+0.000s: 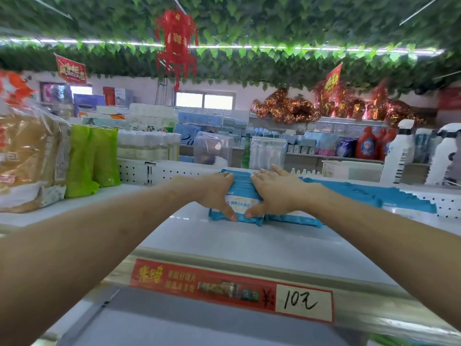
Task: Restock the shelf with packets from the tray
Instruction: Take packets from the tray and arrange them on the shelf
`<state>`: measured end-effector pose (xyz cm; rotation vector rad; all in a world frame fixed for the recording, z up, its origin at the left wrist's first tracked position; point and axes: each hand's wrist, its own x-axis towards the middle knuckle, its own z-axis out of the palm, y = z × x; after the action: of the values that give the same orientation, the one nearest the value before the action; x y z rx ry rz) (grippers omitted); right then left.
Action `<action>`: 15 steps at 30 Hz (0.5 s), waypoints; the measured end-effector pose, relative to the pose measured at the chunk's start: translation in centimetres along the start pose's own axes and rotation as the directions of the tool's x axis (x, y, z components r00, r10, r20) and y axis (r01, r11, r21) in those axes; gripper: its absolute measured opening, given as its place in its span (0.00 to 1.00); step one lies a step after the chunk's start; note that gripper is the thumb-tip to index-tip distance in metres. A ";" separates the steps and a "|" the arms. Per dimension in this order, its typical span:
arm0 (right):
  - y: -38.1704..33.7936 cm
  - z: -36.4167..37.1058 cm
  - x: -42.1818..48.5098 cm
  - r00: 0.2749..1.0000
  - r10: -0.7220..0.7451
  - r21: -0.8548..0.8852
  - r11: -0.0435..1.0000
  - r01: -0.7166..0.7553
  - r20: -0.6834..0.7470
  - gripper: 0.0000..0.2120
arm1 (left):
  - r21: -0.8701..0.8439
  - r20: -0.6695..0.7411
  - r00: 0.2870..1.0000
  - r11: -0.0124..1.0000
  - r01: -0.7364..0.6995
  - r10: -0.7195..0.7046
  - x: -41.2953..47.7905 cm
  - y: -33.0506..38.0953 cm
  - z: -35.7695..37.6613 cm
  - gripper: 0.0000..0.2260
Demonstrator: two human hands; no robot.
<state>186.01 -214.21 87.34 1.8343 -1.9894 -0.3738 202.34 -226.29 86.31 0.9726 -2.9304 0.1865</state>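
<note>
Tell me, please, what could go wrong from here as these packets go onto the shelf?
1. The left hand and right hand squeeze the stack of blue packets from both sides. Once released, the packets may fan out or topple forward onto the shelf.
2. What looks like a flat blue packet lies low just right of the stack, so the stack might ride up on it and lean.

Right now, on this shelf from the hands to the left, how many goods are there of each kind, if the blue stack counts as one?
Stack of blue packets, gripped between the left hand and the right hand: 1
Green packets: 2
Bag of bread: 1
Total: 4
</note>
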 end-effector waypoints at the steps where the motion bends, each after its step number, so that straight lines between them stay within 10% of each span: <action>1: 0.0 0.1 0.1 1.000 -0.002 -0.004 1.000 0.002 -0.002 0.55 | 0.004 0.001 1.000 1.000 0.002 -0.002 0.3 0.0 0.0 0.46; 15: 1.4 0.7 -0.4 0.996 -0.091 0.054 0.994 0.091 -0.007 0.58 | 0.031 0.106 0.994 1.000 -0.001 -0.002 -0.8 -1.4 -1.5 0.58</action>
<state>184.48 -213.70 87.34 1.9623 -1.9356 -0.3450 203.88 -226.72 87.88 1.0185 -3.0314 0.1863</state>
